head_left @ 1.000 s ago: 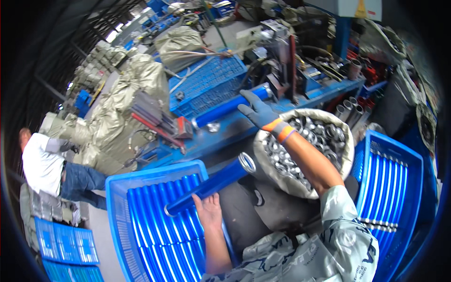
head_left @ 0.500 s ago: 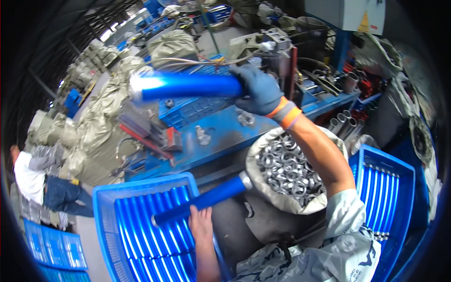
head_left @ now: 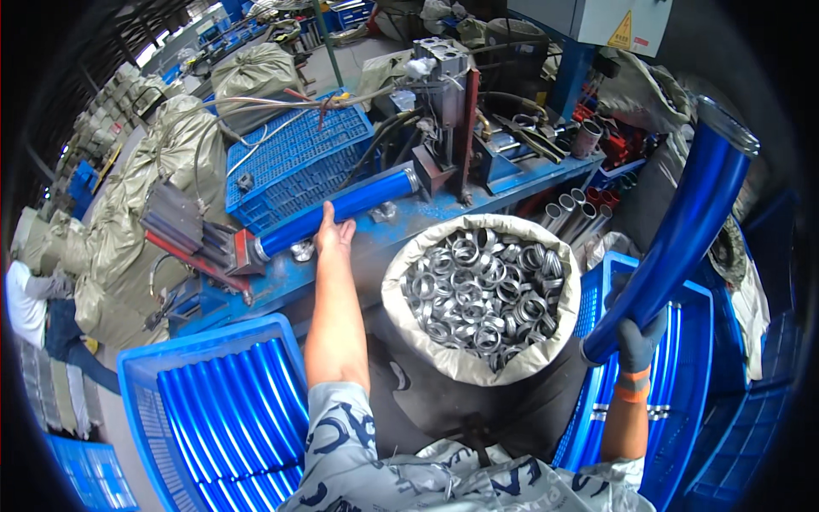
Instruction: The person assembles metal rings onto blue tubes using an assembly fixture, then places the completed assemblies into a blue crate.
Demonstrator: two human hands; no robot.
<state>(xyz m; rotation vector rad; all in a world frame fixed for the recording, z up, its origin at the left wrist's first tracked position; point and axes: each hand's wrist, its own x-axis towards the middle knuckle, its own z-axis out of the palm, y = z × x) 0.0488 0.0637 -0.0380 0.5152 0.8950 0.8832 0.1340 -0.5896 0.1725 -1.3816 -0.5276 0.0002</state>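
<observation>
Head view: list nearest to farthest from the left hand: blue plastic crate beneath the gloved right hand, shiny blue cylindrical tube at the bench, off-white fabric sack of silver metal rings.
From the left hand:
1. Blue tube, right at it.
2. Fabric sack, lower right.
3. Plastic crate, farther right.

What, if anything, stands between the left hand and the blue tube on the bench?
Nothing visible. The left hand is at the tube's near side, its thumb overlapping it. The sack of rings stands right of that forearm, out of the way; the right hand holds another tube far right.
</observation>
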